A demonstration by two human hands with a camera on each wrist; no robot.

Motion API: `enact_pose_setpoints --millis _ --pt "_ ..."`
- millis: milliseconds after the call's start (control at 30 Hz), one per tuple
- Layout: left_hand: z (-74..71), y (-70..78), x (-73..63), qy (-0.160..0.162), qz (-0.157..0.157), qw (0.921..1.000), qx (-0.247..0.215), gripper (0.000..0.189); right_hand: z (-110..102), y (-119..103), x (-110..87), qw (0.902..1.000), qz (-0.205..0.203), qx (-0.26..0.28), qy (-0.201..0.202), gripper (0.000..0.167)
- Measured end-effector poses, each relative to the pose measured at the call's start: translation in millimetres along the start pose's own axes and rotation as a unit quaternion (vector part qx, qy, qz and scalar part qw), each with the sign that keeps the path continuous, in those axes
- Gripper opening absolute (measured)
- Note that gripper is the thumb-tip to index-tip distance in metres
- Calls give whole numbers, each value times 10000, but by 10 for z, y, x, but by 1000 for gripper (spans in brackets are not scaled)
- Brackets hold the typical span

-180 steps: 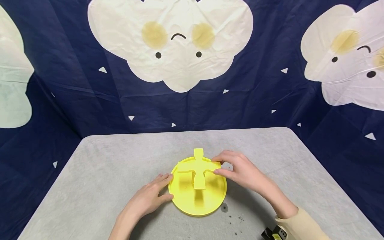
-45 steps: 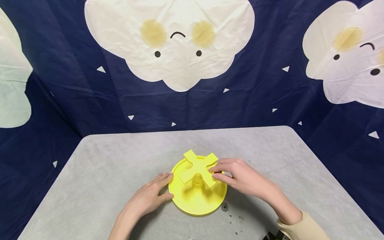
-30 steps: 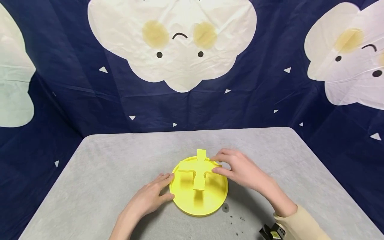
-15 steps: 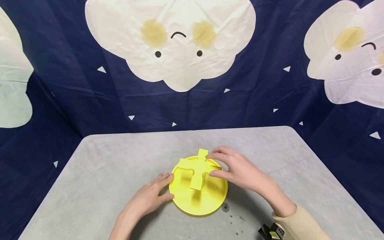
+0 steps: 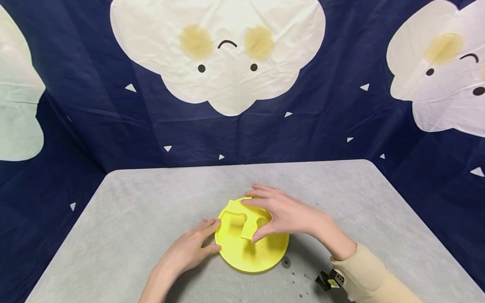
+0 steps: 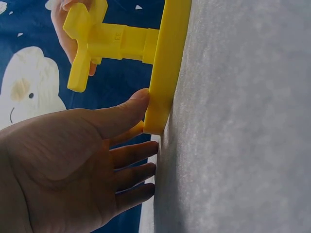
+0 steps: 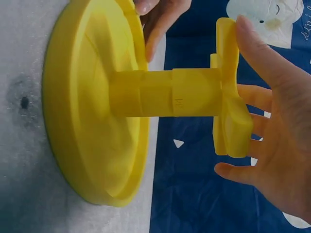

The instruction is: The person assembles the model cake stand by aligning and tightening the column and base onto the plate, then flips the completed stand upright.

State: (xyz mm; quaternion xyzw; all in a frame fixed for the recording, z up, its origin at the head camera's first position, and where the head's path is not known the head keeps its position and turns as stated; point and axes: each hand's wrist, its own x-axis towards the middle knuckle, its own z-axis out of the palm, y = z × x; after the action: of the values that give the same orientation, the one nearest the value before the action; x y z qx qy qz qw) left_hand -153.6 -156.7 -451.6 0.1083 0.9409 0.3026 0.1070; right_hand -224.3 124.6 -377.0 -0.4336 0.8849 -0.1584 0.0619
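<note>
A yellow round dish-like base lies flat on the table, with a short yellow post rising from its middle. On top of the post sits a yellow cross-shaped piece. My left hand touches the base's left rim with thumb and index finger, the other fingers straight against the table in the left wrist view. Over the cross piece spreads my right hand. Its thumb touches the end of the near arm, and its fingers reach loosely across the far side, covering the right and far arms in the head view.
The grey table has dark spots right of the base. A dark blue cloth with white clouds hangs behind and at the sides. A small black and yellow device is at the right sleeve.
The cross piece has turned back and forth on its post. My right hand has shifted left from its right arm to span over the top, fingers spread wider. My left hand stays at the rim.
</note>
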Motion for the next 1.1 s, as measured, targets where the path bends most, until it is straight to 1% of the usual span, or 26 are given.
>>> enact_pose_setpoints --millis 233,400,667,867,1100 --pt "4 6 -17 0 -37 10000 -9 68 59 6 -2 9998 66 46 192 89" --pt "5 14 -20 -47 -90 9999 15 68 75 17 -24 9997 50 149 185 89" --pt "4 3 -7 -15 -11 9999 113 67 93 90 -140 9982 121 551 188 91" --pt "-8 -14 -6 -54 39 9998 194 69 110 155 -241 9966 88 664 472 94" --pt "-38 11 29 -279 151 9991 290 69 151 291 -387 9911 426 1101 614 101"
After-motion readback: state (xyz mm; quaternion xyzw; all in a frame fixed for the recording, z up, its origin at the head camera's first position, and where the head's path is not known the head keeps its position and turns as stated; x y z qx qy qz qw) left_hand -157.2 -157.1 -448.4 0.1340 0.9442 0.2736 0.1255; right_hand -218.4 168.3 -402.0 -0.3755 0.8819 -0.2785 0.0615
